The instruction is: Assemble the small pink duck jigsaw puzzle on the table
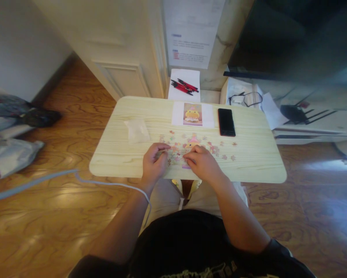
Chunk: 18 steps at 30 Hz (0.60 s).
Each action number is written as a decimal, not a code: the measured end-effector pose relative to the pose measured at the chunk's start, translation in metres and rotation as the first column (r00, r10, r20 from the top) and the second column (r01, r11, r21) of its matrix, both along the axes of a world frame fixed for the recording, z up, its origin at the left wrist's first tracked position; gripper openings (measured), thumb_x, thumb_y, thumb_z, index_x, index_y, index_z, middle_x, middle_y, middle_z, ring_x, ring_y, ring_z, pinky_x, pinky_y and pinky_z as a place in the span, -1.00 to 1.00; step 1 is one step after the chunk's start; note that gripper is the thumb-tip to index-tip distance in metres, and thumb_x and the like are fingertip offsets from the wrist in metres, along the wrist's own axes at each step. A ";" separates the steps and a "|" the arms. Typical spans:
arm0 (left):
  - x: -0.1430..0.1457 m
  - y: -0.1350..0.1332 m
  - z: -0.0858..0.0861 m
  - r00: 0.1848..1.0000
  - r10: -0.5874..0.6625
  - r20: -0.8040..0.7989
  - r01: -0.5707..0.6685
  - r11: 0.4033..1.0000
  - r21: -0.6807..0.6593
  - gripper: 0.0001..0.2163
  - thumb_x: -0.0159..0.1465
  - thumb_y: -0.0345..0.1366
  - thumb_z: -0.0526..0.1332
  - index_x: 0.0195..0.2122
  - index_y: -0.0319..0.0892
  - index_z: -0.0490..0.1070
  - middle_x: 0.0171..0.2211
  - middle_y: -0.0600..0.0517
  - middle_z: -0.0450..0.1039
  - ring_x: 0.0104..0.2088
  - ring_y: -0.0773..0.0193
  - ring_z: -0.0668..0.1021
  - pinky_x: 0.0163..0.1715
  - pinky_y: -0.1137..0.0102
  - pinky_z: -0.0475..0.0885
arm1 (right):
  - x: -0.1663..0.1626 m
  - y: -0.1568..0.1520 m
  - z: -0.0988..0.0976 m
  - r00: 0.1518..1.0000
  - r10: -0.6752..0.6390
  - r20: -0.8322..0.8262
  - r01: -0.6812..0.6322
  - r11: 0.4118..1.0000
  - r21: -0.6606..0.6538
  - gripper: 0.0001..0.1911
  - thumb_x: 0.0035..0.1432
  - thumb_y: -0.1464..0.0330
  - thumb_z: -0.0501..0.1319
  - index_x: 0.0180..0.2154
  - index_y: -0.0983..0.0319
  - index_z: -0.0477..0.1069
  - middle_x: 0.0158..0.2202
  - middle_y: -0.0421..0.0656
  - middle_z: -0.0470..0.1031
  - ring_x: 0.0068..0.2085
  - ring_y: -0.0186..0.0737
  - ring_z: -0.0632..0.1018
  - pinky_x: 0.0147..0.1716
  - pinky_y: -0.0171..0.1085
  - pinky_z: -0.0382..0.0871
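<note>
Loose jigsaw pieces [211, 147] lie scattered over the near middle of a pale wood-grain table [118, 150]. Among them is a partly joined jigsaw puzzle [193, 140] with a yellow figure, its lower part hidden by my right hand. My left hand [154, 162] rests left of the puzzle, fingers bent, with a small gap between thumb and forefinger above some pieces. Over the puzzle's lower edge, my right hand [202, 160] has thumb and forefinger pinched together; what is between them is too small to make out. Behind the pieces lies a printed picture [192, 114] of the same yellow figure.
A black phone [227, 122] lies at the table's back right, a clear plastic bag [137, 130] at the left. Red pens [184, 86] sit on white paper beyond the far edge. A pale blue cable [109, 183] runs to my left wrist. A router [298, 114] stands right.
</note>
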<state>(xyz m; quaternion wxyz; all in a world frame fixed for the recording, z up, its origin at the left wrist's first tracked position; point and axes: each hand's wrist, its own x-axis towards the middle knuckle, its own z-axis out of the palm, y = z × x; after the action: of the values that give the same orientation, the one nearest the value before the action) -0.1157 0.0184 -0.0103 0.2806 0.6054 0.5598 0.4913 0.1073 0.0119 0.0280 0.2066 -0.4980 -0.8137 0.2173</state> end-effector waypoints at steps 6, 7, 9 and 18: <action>-0.003 -0.001 -0.003 0.996 0.023 0.083 -0.020 0.999 -0.038 -0.81 0.26 -0.34 0.17 -0.18 -0.09 0.56 -0.20 0.04 0.60 -0.13 0.20 0.62 -0.03 0.29 0.53 | -0.023 -0.002 -0.003 0.997 0.047 0.065 -0.048 0.999 0.016 -0.75 0.40 0.38 0.20 -0.09 0.14 0.68 -0.16 -0.05 0.47 -0.05 -0.07 0.48 0.02 -0.11 0.37; -0.002 0.000 -0.004 0.996 0.021 0.083 -0.018 0.999 -0.039 -0.81 0.26 -0.34 0.18 -0.18 -0.09 0.56 -0.21 0.05 0.60 -0.14 0.21 0.62 -0.04 0.29 0.53 | -0.025 -0.002 -0.003 0.996 0.052 0.075 -0.053 0.998 0.017 -0.75 0.38 0.39 0.21 -0.09 0.13 0.68 -0.16 -0.05 0.47 -0.05 -0.06 0.47 0.02 -0.11 0.37; -0.002 0.000 -0.005 0.996 0.022 0.086 -0.019 0.999 -0.036 -0.82 0.27 -0.34 0.18 -0.19 -0.10 0.57 -0.21 0.05 0.61 -0.14 0.22 0.62 -0.03 0.31 0.53 | -0.026 -0.002 -0.004 0.994 0.063 0.088 -0.064 0.998 0.011 -0.76 0.37 0.40 0.22 -0.10 0.13 0.68 -0.16 -0.05 0.45 -0.04 -0.05 0.46 0.02 -0.10 0.36; -0.006 -0.006 0.004 0.974 -0.065 -0.218 0.083 0.994 0.076 -0.80 0.31 -0.30 0.26 -0.07 -0.06 0.60 -0.06 0.01 0.62 0.02 0.17 0.61 0.13 0.21 0.49 | -0.028 -0.004 0.002 0.993 0.025 0.114 -0.033 0.997 0.066 -0.78 0.35 0.36 0.24 -0.05 0.13 0.64 -0.01 -0.02 0.47 0.06 0.03 0.42 0.12 0.00 0.36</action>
<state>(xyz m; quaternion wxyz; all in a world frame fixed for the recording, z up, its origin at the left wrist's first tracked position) -0.1214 0.0121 -0.0067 0.2104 0.6869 0.5426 0.4354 0.0793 0.0077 0.0301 0.1738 -0.4903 -0.8381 0.1642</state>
